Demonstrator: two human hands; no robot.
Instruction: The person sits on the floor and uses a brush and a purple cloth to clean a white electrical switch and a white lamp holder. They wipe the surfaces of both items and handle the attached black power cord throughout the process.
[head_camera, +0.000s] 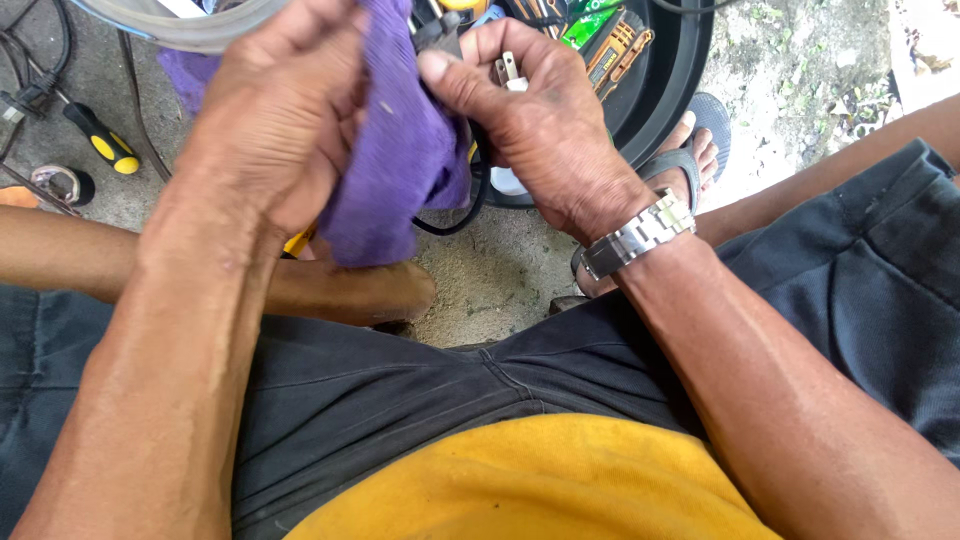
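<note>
Left hand (275, 120) gripping purple cloth (400, 160), right hand (530, 120) pinching plug (510, 72)

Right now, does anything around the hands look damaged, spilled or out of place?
Nothing looks broken or spilled. The left hand grips a purple cloth, and the right hand holds a plug on a black cord. A yellow-and-black screwdriver lies loose on the concrete ground, untidy rather than odd.
</note>
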